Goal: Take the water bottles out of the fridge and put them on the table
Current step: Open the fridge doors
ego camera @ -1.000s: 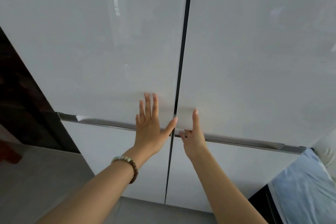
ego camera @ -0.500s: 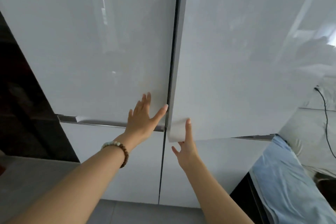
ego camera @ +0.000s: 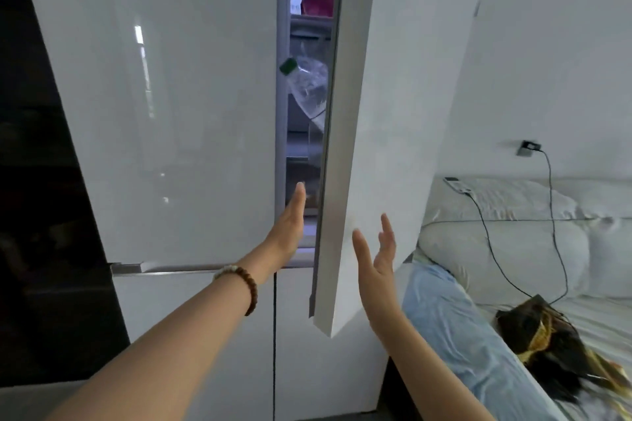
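Note:
The white fridge's upper right door [ego camera: 386,113] stands partly swung out, leaving a narrow gap. Through the gap a clear water bottle [ego camera: 307,85] with a green cap leans on a shelf; most of it is hidden by the door. The upper left door [ego camera: 164,106] is shut. My left hand [ego camera: 289,225], a bead bracelet on its wrist, is flat and open at the gap's lower end, beside the left door's edge. My right hand [ego camera: 376,256] is open with fingers spread, just off the outer face of the right door, holding nothing.
A red item [ego camera: 318,0] sits on a higher fridge shelf. To the right lies a bed [ego camera: 513,236] with white pillows, a blue cloth [ego camera: 455,328], a dark bag [ego camera: 554,342] and a charger cable [ego camera: 492,243]. A dark cabinet [ego camera: 37,181] stands on the left.
The upper right fridge door has swung outward, exposing the shelves and bottle. My right hand came off its lower edge; my left hand moved to the gap. The view turned right.

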### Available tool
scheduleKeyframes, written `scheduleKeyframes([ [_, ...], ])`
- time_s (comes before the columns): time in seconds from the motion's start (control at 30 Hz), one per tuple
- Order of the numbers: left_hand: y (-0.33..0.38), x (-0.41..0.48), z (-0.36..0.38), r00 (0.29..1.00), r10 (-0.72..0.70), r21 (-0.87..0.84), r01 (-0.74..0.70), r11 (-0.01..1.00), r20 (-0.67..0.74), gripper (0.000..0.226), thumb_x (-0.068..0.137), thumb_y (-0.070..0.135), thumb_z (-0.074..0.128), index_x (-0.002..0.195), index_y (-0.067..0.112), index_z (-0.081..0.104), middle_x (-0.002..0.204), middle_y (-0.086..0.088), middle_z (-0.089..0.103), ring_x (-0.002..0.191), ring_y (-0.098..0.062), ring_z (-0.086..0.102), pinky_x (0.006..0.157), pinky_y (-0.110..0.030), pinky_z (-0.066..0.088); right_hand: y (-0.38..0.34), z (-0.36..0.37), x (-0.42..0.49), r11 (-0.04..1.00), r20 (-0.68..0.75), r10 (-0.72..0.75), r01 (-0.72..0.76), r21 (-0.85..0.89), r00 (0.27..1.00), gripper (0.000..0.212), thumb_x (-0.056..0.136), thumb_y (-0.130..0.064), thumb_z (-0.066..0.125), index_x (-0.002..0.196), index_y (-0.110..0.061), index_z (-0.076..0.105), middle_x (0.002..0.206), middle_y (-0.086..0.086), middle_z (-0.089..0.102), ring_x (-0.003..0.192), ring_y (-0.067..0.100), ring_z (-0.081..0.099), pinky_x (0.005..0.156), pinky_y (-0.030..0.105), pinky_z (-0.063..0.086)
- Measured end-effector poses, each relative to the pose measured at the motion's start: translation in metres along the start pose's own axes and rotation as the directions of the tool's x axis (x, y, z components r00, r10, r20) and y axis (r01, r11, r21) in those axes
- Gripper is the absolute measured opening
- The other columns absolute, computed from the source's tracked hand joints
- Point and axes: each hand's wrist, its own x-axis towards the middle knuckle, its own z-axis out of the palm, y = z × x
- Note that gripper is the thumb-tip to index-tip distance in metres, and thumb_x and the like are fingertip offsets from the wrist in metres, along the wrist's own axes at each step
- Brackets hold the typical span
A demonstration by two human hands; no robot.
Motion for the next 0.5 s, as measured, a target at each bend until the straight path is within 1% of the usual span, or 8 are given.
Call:
scheduleKeyframes([
  [0.07,0.023,-0.009,0.009,0.996,-0.010,-0.050,0.015,0.999,0.084,0.066,0.088,0.064,-0.005,0.148,0.040,0.009,0.159,0.011,0.005,0.146,-0.015,0.004,0.116,-0.044,0.002,-0.032,-0.015,-0.001,0.985,0.056,-0.149,0.154,-0.078,0.987,0.071,0.083,-0.055,0.040,0.145,-0.039,0.011,0.155,-0.019,0.008,0.140,-0.004,0.011,0.108,0.018,0.012],
  [0.13,0.043,-0.020,0.023,0.985,0.022,-0.080,-0.009,0.997,0.171,0.072,0.081,0.073,-0.008,0.146,0.047,0.011,0.159,0.014,0.009,0.146,-0.016,0.006,0.117,-0.053,0.005,-0.056,-0.029,-0.001,0.955,0.119,-0.236,0.253,-0.154,0.964,0.068,0.085,-0.053,0.038,0.146,-0.037,0.013,0.155,-0.021,0.008,0.137,-0.012,0.008,0.103,0.004,0.009],
  [0.2,0.061,-0.032,0.037,0.978,0.038,-0.118,-0.014,0.993,0.206,0.072,0.083,0.070,-0.008,0.146,0.045,0.015,0.157,0.014,0.017,0.145,-0.014,0.014,0.117,-0.052,0.011,-0.071,-0.043,-0.002,0.928,0.170,-0.281,0.312,-0.203,0.945,0.064,0.087,-0.051,0.038,0.144,-0.042,0.013,0.154,-0.023,0.007,0.132,-0.022,0.004,0.098,-0.004,0.006],
  [0.23,0.068,-0.038,0.044,0.978,0.035,-0.128,-0.009,0.992,0.207,0.070,0.085,0.066,-0.009,0.146,0.043,0.018,0.156,0.013,0.020,0.144,-0.014,0.017,0.117,-0.049,0.014,-0.076,-0.050,-0.002,0.919,0.189,-0.292,0.330,-0.216,0.937,0.060,0.088,-0.052,0.038,0.142,-0.045,0.013,0.153,-0.024,0.006,0.130,-0.025,0.003,0.100,-0.002,0.007],
  [0.33,0.080,-0.051,0.060,0.969,0.033,-0.108,-0.007,0.994,0.245,0.063,0.089,0.059,-0.009,0.140,0.045,0.025,0.153,0.008,0.028,0.141,-0.018,0.028,0.116,-0.048,0.019,-0.084,-0.074,0.002,0.885,0.193,-0.336,0.379,-0.271,0.922,0.054,0.090,-0.055,0.038,0.138,-0.056,0.012,0.152,-0.029,-0.003,0.130,-0.026,-0.005,0.109,0.018,0.008],
  [0.4,0.087,-0.053,0.070,0.969,0.038,-0.065,-0.023,0.998,0.246,0.064,0.088,0.063,-0.007,0.133,0.047,0.036,0.147,0.007,0.040,0.135,-0.017,0.037,0.113,-0.045,0.025,-0.087,-0.093,0.006,0.869,0.164,-0.363,0.397,-0.294,0.917,0.054,0.087,-0.065,0.036,0.134,-0.064,0.011,0.148,-0.035,-0.011,0.133,-0.022,-0.010,0.113,0.027,0.008],
  [0.43,0.090,-0.054,0.075,0.974,0.054,-0.062,-0.042,0.997,0.219,0.068,0.086,0.066,-0.004,0.128,0.045,0.045,0.140,0.008,0.049,0.131,-0.014,0.042,0.110,-0.042,0.028,-0.088,-0.100,0.008,0.859,0.140,-0.378,0.403,-0.315,0.915,0.055,0.082,-0.069,0.035,0.132,-0.067,0.010,0.147,-0.038,-0.014,0.135,-0.018,-0.011,0.115,0.031,0.008],
  [0.5,0.098,-0.054,0.085,0.990,0.135,-0.091,-0.130,0.987,0.049,0.066,0.086,0.066,0.006,0.121,0.039,0.055,0.129,0.010,0.059,0.123,-0.009,0.050,0.103,-0.032,0.034,-0.093,-0.118,0.012,0.827,0.094,-0.430,0.434,-0.358,0.898,0.058,0.078,-0.071,0.035,0.131,-0.069,0.010,0.146,-0.038,-0.019,0.138,-0.011,-0.014,0.117,0.036,0.007],
])
